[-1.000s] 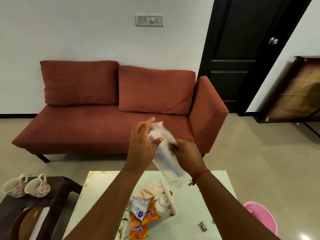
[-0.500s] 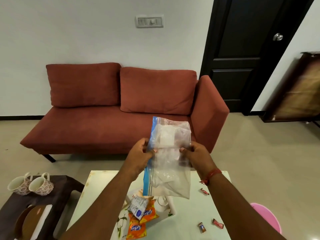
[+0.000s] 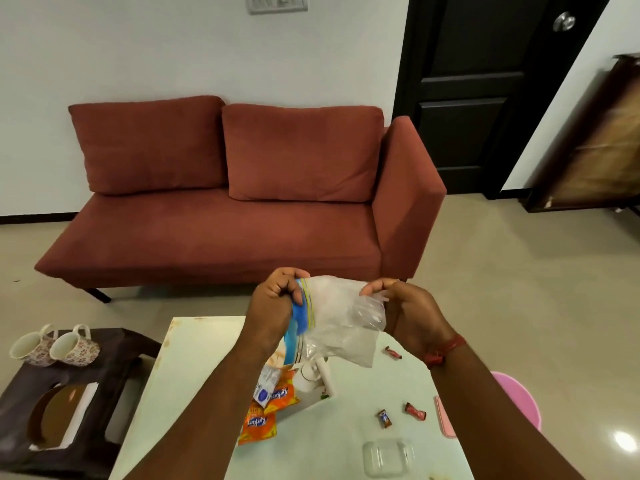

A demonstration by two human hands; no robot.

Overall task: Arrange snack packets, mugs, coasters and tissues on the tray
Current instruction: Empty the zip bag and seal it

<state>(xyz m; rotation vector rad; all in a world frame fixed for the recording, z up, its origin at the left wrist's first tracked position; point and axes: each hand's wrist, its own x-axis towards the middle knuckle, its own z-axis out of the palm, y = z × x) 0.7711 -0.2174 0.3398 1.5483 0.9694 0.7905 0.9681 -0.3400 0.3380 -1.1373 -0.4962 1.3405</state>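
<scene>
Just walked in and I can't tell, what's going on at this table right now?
A person holds a clear zip bag of white tissues above the white table, left hand gripping its blue zip edge, right hand the opposite side. Orange snack packets lie on the tray below. Two mugs sit on the dark stool to the left.

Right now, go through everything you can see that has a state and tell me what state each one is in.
Plastic bag: held up over the table, gripped at both ends.
Left hand: grips the bag's blue end.
Right hand: pinches the bag's clear end.
Mugs: tipped on their sides, on the dark stool.
Snack packets: lying flat, overlapping.
Candies: wrapped, loose on the table.
Door: closed.
</scene>
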